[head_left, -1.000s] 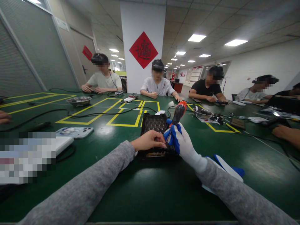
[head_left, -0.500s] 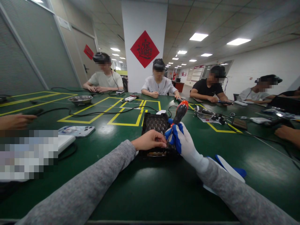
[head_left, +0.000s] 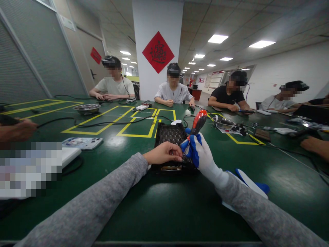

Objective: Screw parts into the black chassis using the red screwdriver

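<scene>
My right hand (head_left: 203, 156), in a white work glove with blue palm and fingers, is closed around a screwdriver (head_left: 198, 122). Its red and black handle points up and its thin shaft slants down to the left. My bare left hand (head_left: 163, 152) is beside the shaft's lower end, thumb and fingers pinched together; what is between the fingertips is hidden. Both hands are over a black open case (head_left: 168, 132) with rows of small pockets. Under my left hand, the case's near part shows a brownish strip (head_left: 171, 168).
A blue and white glove (head_left: 253, 185) lies right of my right forearm. Left are a phone (head_left: 82, 143) and a blurred-out white object (head_left: 69, 156). Metal bowls (head_left: 86, 109), cables and yellow tape lines lie on the green table. Several co-workers sit around it, one's hand (head_left: 19, 130) at far left.
My hands and the screwdriver hold nearly the same place. The co-worker's hand at far left has shifted left. The person opposite has moved the dark object in one hand.
</scene>
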